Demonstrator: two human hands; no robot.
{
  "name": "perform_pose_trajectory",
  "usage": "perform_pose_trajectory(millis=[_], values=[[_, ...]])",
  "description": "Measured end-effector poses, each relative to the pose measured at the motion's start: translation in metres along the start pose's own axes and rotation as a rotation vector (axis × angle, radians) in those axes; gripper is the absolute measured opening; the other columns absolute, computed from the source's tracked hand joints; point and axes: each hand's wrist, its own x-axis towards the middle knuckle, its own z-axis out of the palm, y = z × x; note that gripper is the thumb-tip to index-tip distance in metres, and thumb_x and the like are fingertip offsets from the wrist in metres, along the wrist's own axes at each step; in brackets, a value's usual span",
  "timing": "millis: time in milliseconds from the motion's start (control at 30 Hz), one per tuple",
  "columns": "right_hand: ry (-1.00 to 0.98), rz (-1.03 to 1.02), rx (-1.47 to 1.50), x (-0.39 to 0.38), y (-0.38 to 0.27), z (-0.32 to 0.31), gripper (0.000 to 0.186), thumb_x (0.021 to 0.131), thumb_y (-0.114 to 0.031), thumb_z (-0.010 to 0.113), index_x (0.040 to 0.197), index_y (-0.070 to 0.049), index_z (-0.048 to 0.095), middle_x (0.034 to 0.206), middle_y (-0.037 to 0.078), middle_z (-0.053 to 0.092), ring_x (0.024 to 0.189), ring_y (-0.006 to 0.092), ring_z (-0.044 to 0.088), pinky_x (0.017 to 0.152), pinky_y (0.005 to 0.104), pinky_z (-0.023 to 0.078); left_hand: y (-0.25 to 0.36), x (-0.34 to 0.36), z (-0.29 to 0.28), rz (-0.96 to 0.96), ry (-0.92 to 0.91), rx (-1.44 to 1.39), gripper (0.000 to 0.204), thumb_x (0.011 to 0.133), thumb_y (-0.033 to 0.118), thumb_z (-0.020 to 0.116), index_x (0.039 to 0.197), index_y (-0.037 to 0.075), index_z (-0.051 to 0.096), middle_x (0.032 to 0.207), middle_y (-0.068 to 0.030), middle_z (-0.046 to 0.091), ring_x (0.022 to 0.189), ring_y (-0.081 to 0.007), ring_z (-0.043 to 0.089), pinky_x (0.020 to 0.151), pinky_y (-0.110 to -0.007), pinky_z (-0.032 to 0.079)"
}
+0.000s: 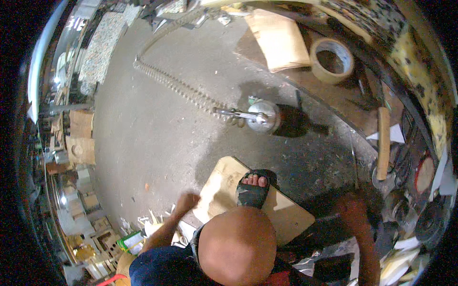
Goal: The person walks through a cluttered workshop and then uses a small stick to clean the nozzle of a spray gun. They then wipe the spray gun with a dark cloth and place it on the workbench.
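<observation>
My left hand (187,202) looks curled into a rounded shape beside the left edge of a pale wooden board (290,212); anything inside it is hidden. On the right, in deep shadow, my right hand (352,206) is blurred and its fingers cannot be made out. A foot in a black sandal (252,196) rests on the board, and rounded bare skin fills the lower middle. Beyond the board, a spray gun with a silver cup (264,117) stands on the concrete floor (157,114). A coiled air hose (176,85) runs from it toward the far left.
Along the right lie a roll of tape (331,60), a light brown sheet (279,39) and a wooden stick (383,143). A red round lid (423,174) sits farther right among clutter. Wood pieces (80,149) and scraps line the left side.
</observation>
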Motion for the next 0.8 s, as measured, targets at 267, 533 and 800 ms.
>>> perform_pose_trajectory(millis=[267, 533, 800], values=[[0.292, 0.363, 0.124, -0.102, 0.062, 0.028, 0.012, 0.075, -0.018, 0.063, 0.071, -0.007, 0.062, 0.073, 0.016, 0.059, 0.063, 0.0362, 0.059, 0.054, 0.0459, 0.046, 0.240, 0.139, -0.155, 0.510, 0.517, -0.155, 0.044, 0.086, 0.024, 0.064, 0.122, 0.004, 0.050, 0.123, -0.0173, 0.054, 0.112, -0.0319, 0.056, 0.093, -0.042, 0.045], [-0.061, 0.355, 0.070, -0.124, 0.060, 0.008, 0.014, 0.073, -0.013, 0.063, 0.084, -0.005, 0.063, 0.081, 0.017, 0.063, 0.072, 0.0379, 0.061, 0.059, 0.0458, 0.047, 0.288, 0.170, -0.184, 0.728, 0.156, 0.080, 0.027, 0.075, -0.002, 0.060, 0.101, 0.002, 0.057, 0.094, -0.0176, 0.062, 0.087, -0.0376, 0.060, 0.076, -0.041, 0.048], [0.463, 0.478, 0.348, -0.174, 0.058, -0.010, 0.019, 0.075, -0.010, 0.064, 0.092, -0.004, 0.062, 0.086, 0.021, 0.063, 0.077, 0.0413, 0.060, 0.062, 0.0460, 0.047, 0.336, 0.170, -0.192, 0.925, 0.226, 0.074, 0.021, 0.071, -0.005, 0.056, 0.091, 0.002, 0.058, 0.087, -0.0179, 0.061, 0.085, -0.0377, 0.060, 0.068, -0.042, 0.050]])
